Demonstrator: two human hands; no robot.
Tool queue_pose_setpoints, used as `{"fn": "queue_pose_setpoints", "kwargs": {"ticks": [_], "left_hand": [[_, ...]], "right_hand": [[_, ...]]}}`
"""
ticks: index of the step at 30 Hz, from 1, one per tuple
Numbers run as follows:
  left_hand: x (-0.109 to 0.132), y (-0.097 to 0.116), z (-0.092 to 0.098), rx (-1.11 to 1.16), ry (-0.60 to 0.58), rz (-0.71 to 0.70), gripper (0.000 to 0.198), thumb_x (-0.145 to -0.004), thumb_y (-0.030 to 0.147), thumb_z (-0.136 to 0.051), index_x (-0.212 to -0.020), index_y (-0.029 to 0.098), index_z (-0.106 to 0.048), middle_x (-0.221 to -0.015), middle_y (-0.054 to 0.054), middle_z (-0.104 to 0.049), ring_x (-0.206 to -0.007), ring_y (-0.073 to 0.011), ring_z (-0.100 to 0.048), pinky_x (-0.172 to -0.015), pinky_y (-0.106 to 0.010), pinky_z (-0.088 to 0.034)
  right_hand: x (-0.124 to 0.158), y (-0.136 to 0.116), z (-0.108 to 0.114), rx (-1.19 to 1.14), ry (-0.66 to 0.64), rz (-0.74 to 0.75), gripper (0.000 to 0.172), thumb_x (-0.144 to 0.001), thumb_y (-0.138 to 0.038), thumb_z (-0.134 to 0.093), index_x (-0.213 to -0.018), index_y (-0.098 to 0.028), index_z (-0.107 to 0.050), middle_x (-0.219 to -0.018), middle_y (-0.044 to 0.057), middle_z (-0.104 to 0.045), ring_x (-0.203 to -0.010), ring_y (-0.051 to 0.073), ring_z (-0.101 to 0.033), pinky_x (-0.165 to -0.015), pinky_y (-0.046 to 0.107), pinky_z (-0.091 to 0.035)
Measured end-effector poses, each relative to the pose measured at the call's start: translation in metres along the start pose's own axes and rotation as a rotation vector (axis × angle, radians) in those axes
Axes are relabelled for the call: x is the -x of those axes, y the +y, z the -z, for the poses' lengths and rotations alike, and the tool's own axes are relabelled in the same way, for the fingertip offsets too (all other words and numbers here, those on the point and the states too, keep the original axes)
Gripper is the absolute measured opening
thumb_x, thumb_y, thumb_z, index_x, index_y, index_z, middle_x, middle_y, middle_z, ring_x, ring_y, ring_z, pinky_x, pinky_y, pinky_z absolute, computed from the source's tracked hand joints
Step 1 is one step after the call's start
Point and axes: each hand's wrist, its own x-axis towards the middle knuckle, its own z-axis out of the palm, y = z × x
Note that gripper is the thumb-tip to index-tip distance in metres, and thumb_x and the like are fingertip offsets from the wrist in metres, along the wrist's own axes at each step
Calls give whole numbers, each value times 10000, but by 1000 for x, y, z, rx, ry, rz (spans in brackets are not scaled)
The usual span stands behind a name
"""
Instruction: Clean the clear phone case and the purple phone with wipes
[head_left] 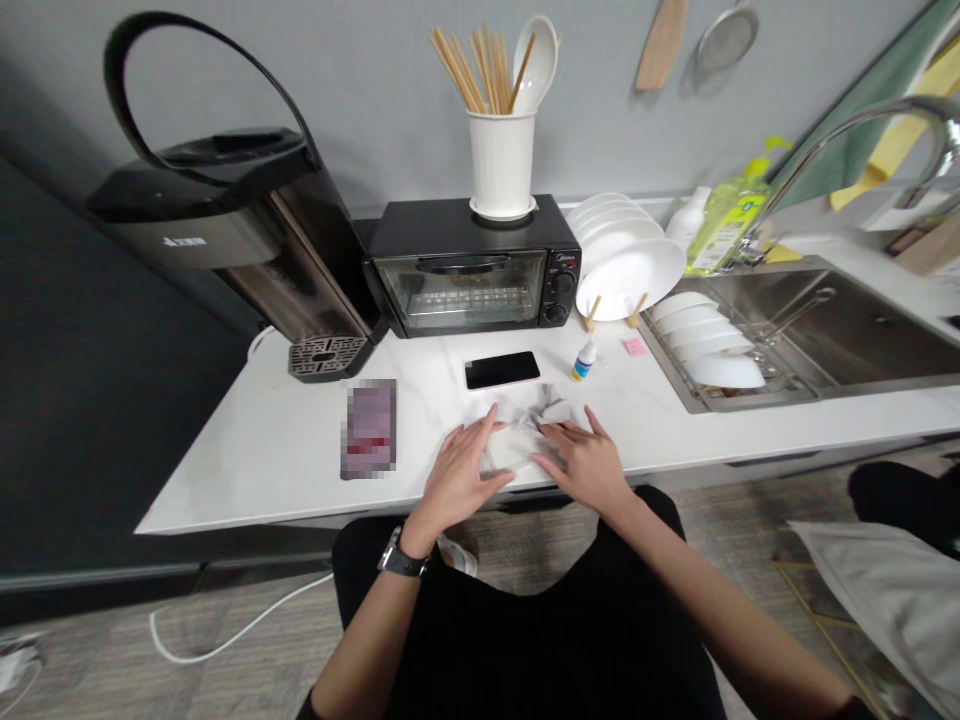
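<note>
I note one smooth white counter point(285, 455) near the front edge of which both hands work. On it stand one tall dispenser point(266, 270), black and metallic, and one boxy black oven point(469, 222) with a glass door. Two hands are counted: the left hand point(465, 468), fingers spread, at the sheet's left side; the right hand point(589, 462), fingers spread, laid partly over it. Between them lies one thin, whitish sheet point(523, 438), crumpled at its far end. Beyond are one flat, dark-screened phone point(502, 371), one small bottle point(583, 361) and one pink note point(634, 346).
</note>
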Motion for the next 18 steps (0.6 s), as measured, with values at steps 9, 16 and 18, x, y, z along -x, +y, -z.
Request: {"fn": "queue_pose_setpoints", "kwargs": {"ticks": [9,16,18], "left_hand": [[0,-1,0,-4,8,11,1101,-887,439,-752,-1693,280,-19,-1519,-115,-591,-1421,-308,-533,-1257,-547,-284],[-1,0,0,31,-7,15,1057,-912,436,-724,-1685,327,-11,-1561,-84,-563,-1472,-281,-492,-1276,-540,-231],[-1,-1,0,21,-14,12,1039,-925,422,-703,-1689,304,-7,-1597,-110,-519,-1470,-282,-494,-1271,-531,-249]], "right_hand": [[11,-32,0,-166,-97,100,271,-1046,-478,-576,-1124,-274,-737,-1070,32,-816,-1015,220,-766,-1271,523,-292],[-8,-13,-6,6,12,-28,413,-1029,-524,-580,-1247,-197,-707,-1196,141,-787,-1162,306,-723,-1231,588,-329],[-13,-40,-17,-65,-28,46,454,-1004,-573,-600,-1206,-181,-709,-1150,144,-793,-1173,304,-710,-1220,563,-362]]}}
